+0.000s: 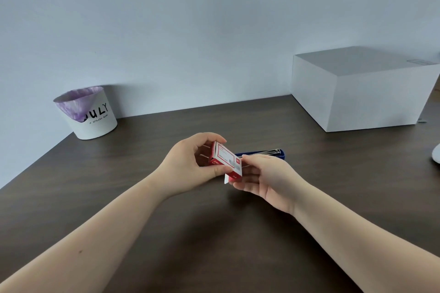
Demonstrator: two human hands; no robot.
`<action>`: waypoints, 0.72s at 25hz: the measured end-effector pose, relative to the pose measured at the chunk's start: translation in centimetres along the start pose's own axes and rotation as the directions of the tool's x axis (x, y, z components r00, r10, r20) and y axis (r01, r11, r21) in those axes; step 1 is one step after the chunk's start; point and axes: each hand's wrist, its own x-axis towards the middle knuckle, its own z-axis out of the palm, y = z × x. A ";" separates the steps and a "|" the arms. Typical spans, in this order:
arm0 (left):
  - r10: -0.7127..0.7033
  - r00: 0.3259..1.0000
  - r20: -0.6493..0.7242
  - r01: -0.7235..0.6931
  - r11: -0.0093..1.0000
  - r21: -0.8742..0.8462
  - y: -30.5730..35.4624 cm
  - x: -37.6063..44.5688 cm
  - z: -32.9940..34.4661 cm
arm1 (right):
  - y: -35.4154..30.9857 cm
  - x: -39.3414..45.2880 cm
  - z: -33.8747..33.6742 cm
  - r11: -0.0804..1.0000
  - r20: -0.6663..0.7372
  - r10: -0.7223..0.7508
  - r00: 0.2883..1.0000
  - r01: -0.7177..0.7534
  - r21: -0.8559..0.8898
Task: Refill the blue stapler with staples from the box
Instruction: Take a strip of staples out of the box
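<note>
Above the dark surface (142, 197), the left hand (190, 164) clamps the staple box (225, 160), steadying it while the right hand (264, 178) pinches its open end flap, probably to extract staples. The blue stapler (273, 154) lies just behind, magazine exposed for loading.

Desk layout, seen from the near edge.
Staple box (225, 159) held at centre between left hand (190, 165) and right hand (266, 179); stapler (273, 153) on the desk (214, 233) just behind; bin (88, 112) far left; large box (362, 90) far right, both against the wall (190, 19).
</note>
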 end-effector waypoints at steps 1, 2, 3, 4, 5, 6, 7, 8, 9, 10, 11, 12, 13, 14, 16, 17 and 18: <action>-0.001 1.000 -0.002 0.001 1.000 -0.002 0.0 0.0 0.1 | 0.0 0.1 -0.2 1.000 0.015 0.012 1.000 -0.012 0.014; 0.002 1.000 -0.005 -0.002 1.000 -0.004 0.1 0.1 0.2 | 0.0 0.0 -0.3 0.999 0.028 0.023 0.999 -0.024 0.030; 0.012 1.000 -0.010 -0.012 1.000 -0.006 0.3 0.1 0.3 | 0.1 0.0 -0.3 0.998 0.043 0.031 0.999 -0.033 0.050; 0.033 0.999 -0.016 -0.033 0.999 -0.002 0.4 0.2 0.5 | 0.1 0.0 -0.3 0.997 0.063 0.033 0.997 -0.037 0.071; 0.062 0.998 -0.021 -0.062 0.998 0.013 0.5 0.3 0.7 | 0.2 0.0 -0.3 0.995 0.083 0.030 0.996 -0.038 0.093; 0.087 0.996 -0.018 -0.086 0.996 0.038 0.5 0.3 1.0 | 0.3 -0.1 -0.2 0.993 0.098 0.024 0.995 -0.035 0.113; 0.097 0.995 -0.011 -0.096 0.993 0.066 0.3 0.4 1.3 | 0.3 -0.1 -0.3 0.991 0.103 0.017 0.995 -0.031 0.132; 0.090 0.996 -0.005 -0.089 0.992 0.088 0.1 0.4 1.7 | 0.4 0.0 -0.4 0.988 0.093 0.012 0.996 -0.026 0.149; 0.072 0.997 -0.007 -0.071 0.993 0.096 -0.2 0.4 1.9 | 0.4 0.1 -0.5 0.987 0.072 0.008 0.997 -0.020 0.162; 0.054 0.998 -0.015 -0.052 0.994 0.092 -0.5 0.3 2.1 | 0.4 0.1 -0.6 0.985 0.049 0.005 0.999 -0.014 0.172; 0.040 0.999 -0.025 -0.038 0.995 0.088 -0.8 0.3 2.2 | 0.3 0.1 -0.7 0.986 0.035 0.001 0.999 -0.006 0.168; 0.032 0.999 -0.034 -0.029 0.996 0.087 -1.0 0.3 2.3 | 0.3 0.1 -0.7 0.989 0.033 -0.005 0.999 0.000 0.146; 0.027 0.999 -0.041 -0.023 0.996 0.085 -1.1 0.3 2.3 | 0.2 0.0 -0.7 0.994 0.040 -0.012 0.999 0.007 0.113; 0.021 0.999 -0.045 -0.018 0.997 0.079 -1.3 0.2 2.3 | 0.2 0.0 -0.6 0.996 0.047 -0.018 0.999 0.014 0.084; 0.005 0.999 -0.053 -0.002 0.998 0.066 -1.5 0.2 2.2 | 0.3 0.0 -0.4 0.998 0.044 -0.033 0.998 0.031 0.060; -0.002 0.998 -0.057 0.006 0.998 0.060 -1.7 0.1 2.1 | 0.4 0.1 -0.4 0.997 0.037 -0.045 0.998 0.043 0.059; -0.009 0.998 -0.063 0.012 0.999 0.050 -1.8 0.1 2.0 | 0.4 0.1 -0.5 0.997 0.025 -0.059 0.998 0.057 0.061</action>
